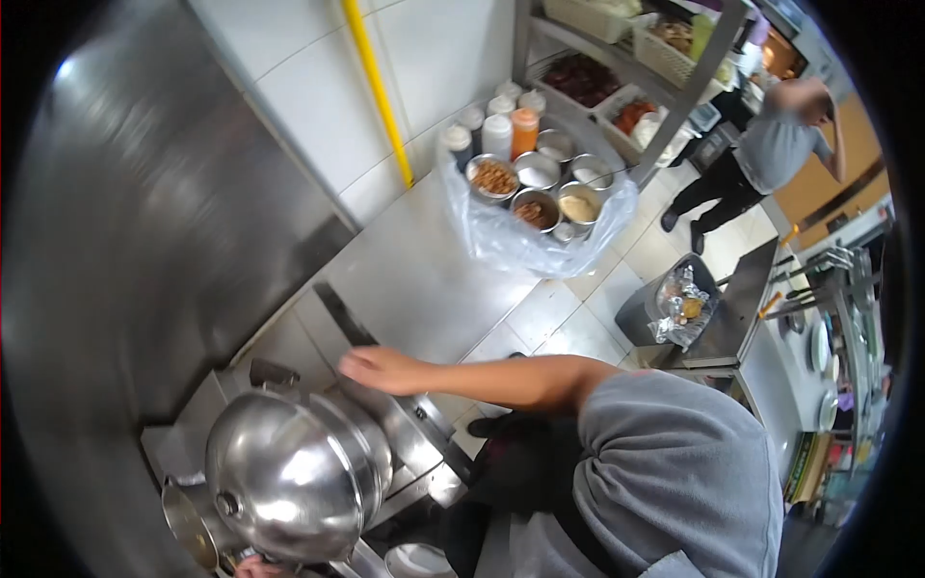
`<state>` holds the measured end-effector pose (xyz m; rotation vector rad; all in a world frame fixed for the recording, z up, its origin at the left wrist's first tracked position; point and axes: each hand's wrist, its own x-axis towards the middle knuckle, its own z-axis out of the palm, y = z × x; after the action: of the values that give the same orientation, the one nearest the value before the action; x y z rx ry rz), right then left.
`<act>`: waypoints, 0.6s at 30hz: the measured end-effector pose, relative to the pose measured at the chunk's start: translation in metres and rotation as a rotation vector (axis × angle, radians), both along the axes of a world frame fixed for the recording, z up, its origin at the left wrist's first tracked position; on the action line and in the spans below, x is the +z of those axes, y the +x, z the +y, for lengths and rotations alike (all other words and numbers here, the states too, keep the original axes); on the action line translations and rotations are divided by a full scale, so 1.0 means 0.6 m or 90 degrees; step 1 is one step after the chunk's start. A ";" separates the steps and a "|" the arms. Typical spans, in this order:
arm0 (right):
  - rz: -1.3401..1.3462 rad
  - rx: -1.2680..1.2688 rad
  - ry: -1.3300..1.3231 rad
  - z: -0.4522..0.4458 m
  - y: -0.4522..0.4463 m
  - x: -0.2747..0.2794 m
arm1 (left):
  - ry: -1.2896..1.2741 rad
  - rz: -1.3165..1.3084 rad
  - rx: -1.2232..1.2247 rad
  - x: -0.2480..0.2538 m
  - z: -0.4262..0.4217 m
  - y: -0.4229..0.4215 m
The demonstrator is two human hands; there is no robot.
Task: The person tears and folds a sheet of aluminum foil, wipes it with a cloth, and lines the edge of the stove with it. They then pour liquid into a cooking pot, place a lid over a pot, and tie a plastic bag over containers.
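A large shiny steel pan (pixel 289 472) with a domed surface fills the lower left. Cut off by the bottom edge, my left hand (pixel 260 566) is closed at the pan's lower side; its fingers show only in part. My right hand (pixel 385 371) reaches out above the steel counter edge, up and right of the pan, with nothing visible in it. Its fingers are slightly blurred and look loosely extended. Beside the pan stands a smaller metal pot (pixel 191 525). A round white dish (pixel 418 562) lies near the bottom edge.
Metal bowls of ingredients and squeeze bottles (pixel 497 137) stand in clear plastic. Above are shelf baskets (pixel 670 53). A grey bin (pixel 638 313) holds foil and waste. Another person (pixel 779 144) stands at the upper right. A yellow pole (pixel 378 91) leans along the tiled wall.
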<state>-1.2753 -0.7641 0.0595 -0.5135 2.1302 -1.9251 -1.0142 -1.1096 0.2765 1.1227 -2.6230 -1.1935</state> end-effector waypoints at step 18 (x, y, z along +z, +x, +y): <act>-0.286 -0.751 -0.292 1.010 0.046 -0.174 | 0.330 -0.084 -0.487 -0.461 0.805 -0.613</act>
<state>-1.2477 -0.1580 -0.0447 1.3030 1.7543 -2.6787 -1.3820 -0.6266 0.0000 0.1596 -3.0374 -2.0678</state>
